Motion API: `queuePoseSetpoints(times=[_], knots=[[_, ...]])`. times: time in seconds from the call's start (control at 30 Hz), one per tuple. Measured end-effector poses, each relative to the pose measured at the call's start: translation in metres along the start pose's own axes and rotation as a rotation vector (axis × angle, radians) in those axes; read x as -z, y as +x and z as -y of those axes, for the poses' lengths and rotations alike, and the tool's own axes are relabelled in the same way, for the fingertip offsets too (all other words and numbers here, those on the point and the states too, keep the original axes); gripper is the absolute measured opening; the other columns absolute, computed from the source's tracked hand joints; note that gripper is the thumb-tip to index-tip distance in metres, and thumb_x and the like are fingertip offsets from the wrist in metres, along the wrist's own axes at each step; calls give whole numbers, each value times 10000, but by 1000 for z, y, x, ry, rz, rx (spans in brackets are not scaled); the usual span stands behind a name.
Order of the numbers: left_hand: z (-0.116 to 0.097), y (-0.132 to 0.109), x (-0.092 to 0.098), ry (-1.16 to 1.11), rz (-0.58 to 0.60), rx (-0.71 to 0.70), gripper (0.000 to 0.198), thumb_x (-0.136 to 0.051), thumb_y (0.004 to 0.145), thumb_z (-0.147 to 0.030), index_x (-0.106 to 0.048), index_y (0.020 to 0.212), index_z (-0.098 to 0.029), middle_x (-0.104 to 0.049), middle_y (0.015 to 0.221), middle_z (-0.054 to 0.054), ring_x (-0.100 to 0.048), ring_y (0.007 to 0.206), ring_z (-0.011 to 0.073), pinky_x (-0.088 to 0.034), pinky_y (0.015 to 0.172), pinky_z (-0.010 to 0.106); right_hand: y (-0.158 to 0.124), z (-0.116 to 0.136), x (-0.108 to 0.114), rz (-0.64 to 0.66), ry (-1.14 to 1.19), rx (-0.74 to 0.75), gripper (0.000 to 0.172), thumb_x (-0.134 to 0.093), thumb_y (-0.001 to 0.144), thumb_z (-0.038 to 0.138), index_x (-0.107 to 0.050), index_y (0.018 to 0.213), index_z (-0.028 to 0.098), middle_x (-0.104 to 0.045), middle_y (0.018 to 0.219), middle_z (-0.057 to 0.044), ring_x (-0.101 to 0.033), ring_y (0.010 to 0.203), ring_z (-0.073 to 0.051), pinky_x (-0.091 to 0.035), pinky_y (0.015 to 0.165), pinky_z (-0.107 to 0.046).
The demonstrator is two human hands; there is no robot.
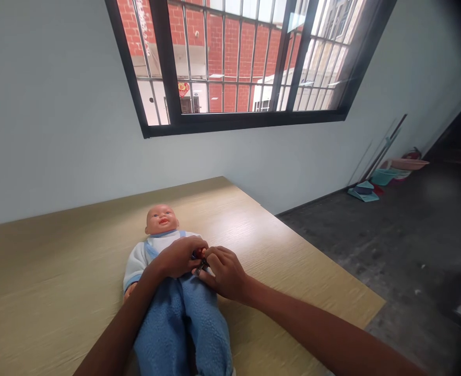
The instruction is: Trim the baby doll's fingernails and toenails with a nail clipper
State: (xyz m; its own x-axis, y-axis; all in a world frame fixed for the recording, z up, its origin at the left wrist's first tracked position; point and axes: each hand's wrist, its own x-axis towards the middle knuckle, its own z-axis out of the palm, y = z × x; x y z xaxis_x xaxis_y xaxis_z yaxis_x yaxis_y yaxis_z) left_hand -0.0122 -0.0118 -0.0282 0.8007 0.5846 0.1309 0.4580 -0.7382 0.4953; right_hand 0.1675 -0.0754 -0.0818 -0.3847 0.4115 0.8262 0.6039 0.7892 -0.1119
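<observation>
A baby doll (163, 308) in a white top and blue overalls lies on its back on the wooden table. My left hand (183, 256) reaches across the doll's belly, its fingers closed around the doll's hand (201, 253). Against it from the other side is my right hand (226, 271), with its fingers pinched on a small shiny metal nail clipper (200, 268). Both hands meet at the doll's fingers, and my own fingers partly hide the clipper and the doll's hand.
The light wooden table (58, 277) stands against a white wall below a barred window (234, 62). Past its right edge, on the dark floor (332, 240), are a blue dustpan (363, 192), stacked basins (408, 164) and a leaning pole (387, 143).
</observation>
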Motion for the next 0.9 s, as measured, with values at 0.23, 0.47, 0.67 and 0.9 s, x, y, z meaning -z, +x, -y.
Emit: queuePoseSetpoints(times=[0.23, 0.47, 0.67, 0.9], knots=[[-2, 1, 1, 5, 2, -3, 85, -599, 791, -162, -641, 859, -190, -651, 862, 12, -541, 770, 170, -381, 688, 275, 0, 4, 0, 25, -64, 47, 221, -464, 1006, 196, -465, 788, 228, -635, 764, -39, -605, 693, -194, -502, 676, -326], [-5, 1, 3, 1, 15, 19, 85, -591, 778, -153, -631, 847, -182, -645, 867, 10, -536, 780, 169, -379, 702, 282, 2, 6, 1, 31, -74, 25, 240, -430, 1020, 206, -471, 785, 225, -636, 768, -38, -610, 698, -184, -496, 677, -315], [-5, 0, 2, -5, 9, 26, 33, -594, 782, -159, -590, 807, -181, -616, 842, 0, -515, 772, 162, -372, 706, 282, 5, 9, 3, 36, -46, -31, 183, -453, 1018, 265, -495, 847, 216, -652, 802, -47, -606, 678, -186, -489, 651, -317], [-8, 1, 4, -12, 19, 36, 51, -605, 771, -163, -608, 819, -182, -620, 846, 1, -520, 776, 160, -370, 705, 273, 1, 5, 6, -19, 104, -106, 110, -524, 995, 297, -472, 931, 224, -616, 795, -9, -587, 618, -154, -499, 583, -284]])
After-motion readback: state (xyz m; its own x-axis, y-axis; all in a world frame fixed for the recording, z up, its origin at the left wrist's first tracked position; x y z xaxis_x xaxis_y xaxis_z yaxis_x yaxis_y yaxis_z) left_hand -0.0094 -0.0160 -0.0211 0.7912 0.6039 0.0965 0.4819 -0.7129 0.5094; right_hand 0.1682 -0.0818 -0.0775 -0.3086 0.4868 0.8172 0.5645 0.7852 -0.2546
